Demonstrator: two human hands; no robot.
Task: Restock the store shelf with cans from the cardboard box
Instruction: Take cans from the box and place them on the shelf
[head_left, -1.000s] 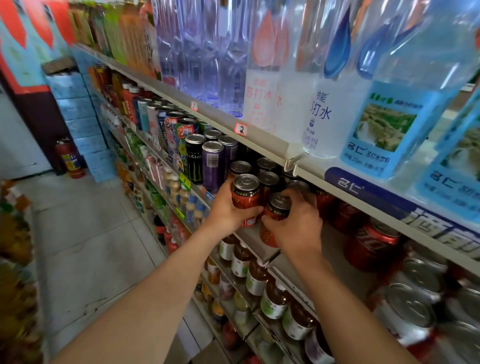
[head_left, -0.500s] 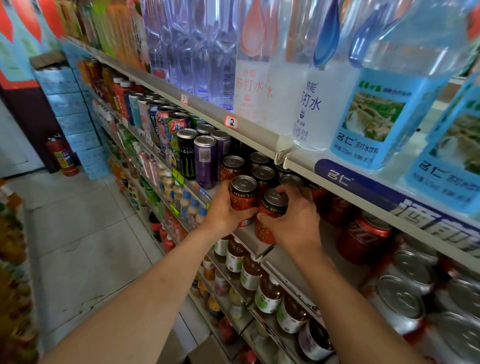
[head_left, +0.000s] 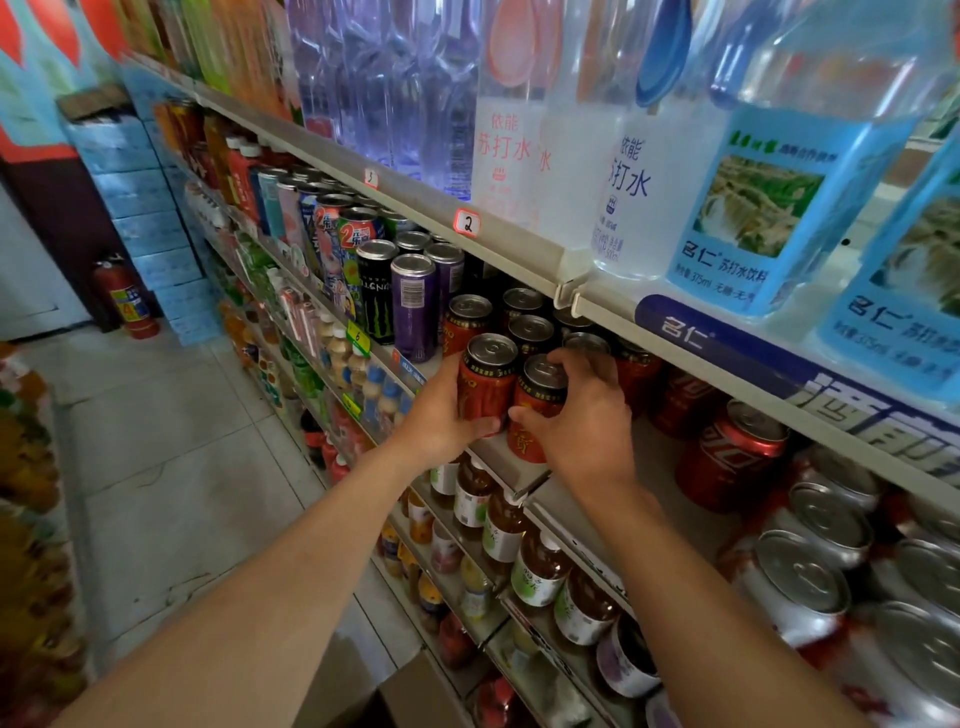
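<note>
Head view, mid-frame: your left hand (head_left: 441, 421) grips a red cylindrical metal can (head_left: 485, 382); your right hand (head_left: 584, 426) fingers curl round its twin can (head_left: 537, 402) at the grey shelf (head_left: 498, 457) edge.

At the left of the frame I see a pale tiled floor (head_left: 156, 467) under soft daylight. A red fire extinguisher (head_left: 127, 296) stands at middle left beside stacked blue cartons (head_left: 150, 228), below a red and blue wall (head_left: 36, 78).

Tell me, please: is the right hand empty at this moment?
No, the right hand grips a red can at the shelf edge, beside the can in the left hand.
</note>
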